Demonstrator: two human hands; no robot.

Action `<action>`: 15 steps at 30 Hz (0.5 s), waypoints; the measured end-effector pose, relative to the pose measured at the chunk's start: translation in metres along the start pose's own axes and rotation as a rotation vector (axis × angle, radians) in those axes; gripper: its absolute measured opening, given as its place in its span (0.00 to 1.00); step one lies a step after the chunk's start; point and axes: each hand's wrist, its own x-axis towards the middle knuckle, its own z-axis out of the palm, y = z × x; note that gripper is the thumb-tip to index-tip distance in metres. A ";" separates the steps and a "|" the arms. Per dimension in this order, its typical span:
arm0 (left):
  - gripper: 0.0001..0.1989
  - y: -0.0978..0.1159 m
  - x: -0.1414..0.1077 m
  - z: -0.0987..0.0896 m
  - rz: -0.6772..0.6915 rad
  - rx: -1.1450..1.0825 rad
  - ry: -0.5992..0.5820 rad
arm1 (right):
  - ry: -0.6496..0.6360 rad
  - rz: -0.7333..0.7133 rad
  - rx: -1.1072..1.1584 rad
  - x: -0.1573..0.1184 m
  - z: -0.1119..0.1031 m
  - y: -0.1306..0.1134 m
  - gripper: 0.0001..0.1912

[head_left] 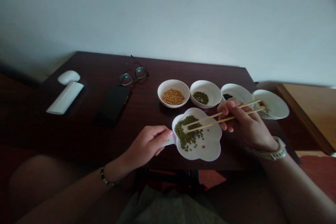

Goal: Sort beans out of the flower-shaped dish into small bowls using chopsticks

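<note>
My left hand point(147, 145) grips the tag-like handle of a white flower-shaped dish point(211, 143), fingers closed on it. Green mung beans point(187, 140) lie mostly in the dish's left half, with a few small pink and purple bits among them. In my right hand point(243, 126) is a pair of chopsticks point(216, 121), whose tips reach into the beans, slightly apart. Whether the tips pinch a bean I cannot tell. Behind the dish stand a bowl of yellow soybeans point(173, 97) and a bowl of mung beans point(201, 97).
Farther right are a white bowl point(240, 91) with dark pieces and a tilted-looking white bowl point(278, 105) with reddish bits. Glasses point(133, 76), a black phone point(112, 105), a white mouse point(68, 77) and a white case point(65, 98) lie leftward on the dark table point(97, 71).
</note>
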 end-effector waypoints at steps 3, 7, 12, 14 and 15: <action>0.25 0.000 0.000 0.000 -0.005 -0.001 -0.001 | -0.014 -0.016 -0.007 0.001 -0.001 0.002 0.21; 0.25 0.000 0.000 0.001 -0.015 0.000 0.000 | 0.015 -0.036 0.001 0.003 0.001 0.001 0.22; 0.25 0.000 -0.001 0.001 -0.017 0.010 0.002 | 0.033 -0.041 -0.023 0.003 0.003 -0.001 0.24; 0.25 0.001 -0.001 0.001 -0.021 0.011 0.005 | 0.028 -0.034 -0.019 0.003 0.003 -0.001 0.24; 0.25 0.001 -0.001 0.001 -0.023 0.010 0.005 | 0.028 -0.031 -0.014 0.003 0.003 -0.001 0.24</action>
